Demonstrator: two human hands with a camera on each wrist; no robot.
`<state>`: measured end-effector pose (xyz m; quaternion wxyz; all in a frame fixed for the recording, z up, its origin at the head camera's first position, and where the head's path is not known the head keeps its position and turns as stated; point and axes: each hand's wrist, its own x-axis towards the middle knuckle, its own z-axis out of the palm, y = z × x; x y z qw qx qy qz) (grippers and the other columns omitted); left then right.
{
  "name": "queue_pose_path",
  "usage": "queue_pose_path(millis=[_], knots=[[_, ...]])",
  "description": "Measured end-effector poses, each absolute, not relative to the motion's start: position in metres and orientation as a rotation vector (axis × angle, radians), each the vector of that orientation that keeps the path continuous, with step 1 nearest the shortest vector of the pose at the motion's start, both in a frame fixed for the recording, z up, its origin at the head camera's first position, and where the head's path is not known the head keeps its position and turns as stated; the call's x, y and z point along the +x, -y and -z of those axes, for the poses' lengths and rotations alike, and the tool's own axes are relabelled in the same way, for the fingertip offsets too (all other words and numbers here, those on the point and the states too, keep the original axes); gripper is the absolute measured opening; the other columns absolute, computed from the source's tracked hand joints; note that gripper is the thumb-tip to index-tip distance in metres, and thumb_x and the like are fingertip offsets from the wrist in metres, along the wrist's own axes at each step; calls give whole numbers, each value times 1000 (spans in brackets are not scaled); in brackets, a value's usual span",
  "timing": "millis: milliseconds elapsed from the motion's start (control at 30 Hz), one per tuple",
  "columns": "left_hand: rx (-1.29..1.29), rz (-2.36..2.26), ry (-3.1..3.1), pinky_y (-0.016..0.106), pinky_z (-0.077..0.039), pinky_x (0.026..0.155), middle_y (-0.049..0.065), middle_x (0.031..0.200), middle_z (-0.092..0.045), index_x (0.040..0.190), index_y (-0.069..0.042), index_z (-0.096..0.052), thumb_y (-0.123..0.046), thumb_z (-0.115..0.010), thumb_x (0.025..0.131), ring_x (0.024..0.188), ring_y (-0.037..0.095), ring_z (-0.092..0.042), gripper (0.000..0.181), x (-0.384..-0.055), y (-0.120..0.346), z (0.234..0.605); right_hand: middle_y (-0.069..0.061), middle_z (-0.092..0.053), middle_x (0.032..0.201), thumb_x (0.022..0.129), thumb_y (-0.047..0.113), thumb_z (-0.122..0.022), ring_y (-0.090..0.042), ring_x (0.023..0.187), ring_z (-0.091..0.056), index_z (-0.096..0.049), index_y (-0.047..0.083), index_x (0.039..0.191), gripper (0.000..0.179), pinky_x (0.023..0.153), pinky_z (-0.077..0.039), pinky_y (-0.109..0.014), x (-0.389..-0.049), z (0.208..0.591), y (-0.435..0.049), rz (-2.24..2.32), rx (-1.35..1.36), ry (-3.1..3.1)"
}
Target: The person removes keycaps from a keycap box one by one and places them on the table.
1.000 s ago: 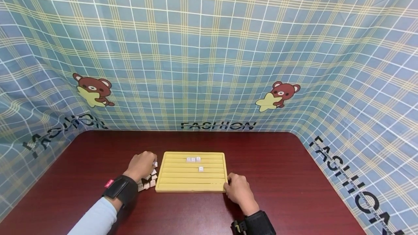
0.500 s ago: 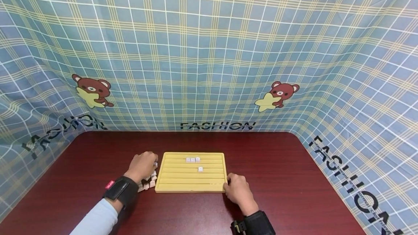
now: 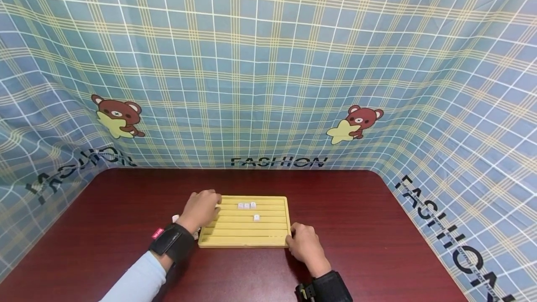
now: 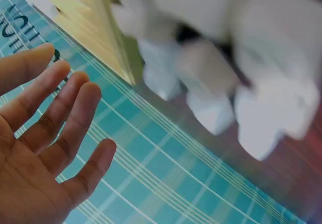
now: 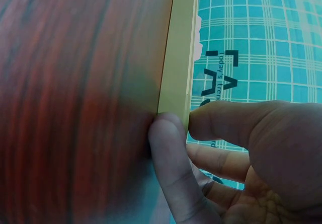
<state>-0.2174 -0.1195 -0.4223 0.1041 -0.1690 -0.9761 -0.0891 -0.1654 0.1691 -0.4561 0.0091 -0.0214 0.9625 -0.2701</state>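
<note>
A yellow ridged tray point(image 3: 243, 232) lies on the table. Three white keycaps point(image 3: 246, 205) sit together in one of its far rows, and a single keycap point(image 3: 256, 218) sits in a nearer row. My left hand point(image 3: 200, 209) is over the tray's left edge. In the left wrist view, the left hand's point(image 4: 55, 143) lower fingers are loosely extended, its thumb close to the index fingertip; whether a keycap is between them cannot be seen. With thumb and finger, my right hand point(image 3: 306, 244) pinches the tray's near right corner, its edge point(image 5: 176, 58) between them in the right wrist view.
Loose white keycaps point(image 4: 209, 83) lie beside the tray's left side, blurred in the left wrist view; in the head view my left arm mostly hides them. The dark red table point(image 3: 369, 227) is bordered by a plaid cloth point(image 3: 260, 83) at the back and sides.
My left hand has moved right and slightly away from me, from the loose keycaps to over the tray's left edge. The right hand still holds the tray's corner.
</note>
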Motion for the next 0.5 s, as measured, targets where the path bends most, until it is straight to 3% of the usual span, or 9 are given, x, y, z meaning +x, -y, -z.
queue_pose_path(millis=[300,500], knots=[[-596,310,2831,50,-51,75,5,85,-68,88,-8,-73,-10,-76,80,82,27,-68,8,-217,77,427,-5,-64,73,84,12,-64,-16,61,-59,-68,2,102,20,58,-47,-32,-166,457,-169,873,-29,-3008],[-675,374,2817,51,-51,75,7,88,-69,91,-7,-74,-12,-76,82,83,29,-68,11,-220,57,429,-11,-67,87,85,12,-64,-18,65,-57,-68,2,105,23,61,-47,-34,-166,456,-168,852,-25,-3005]])
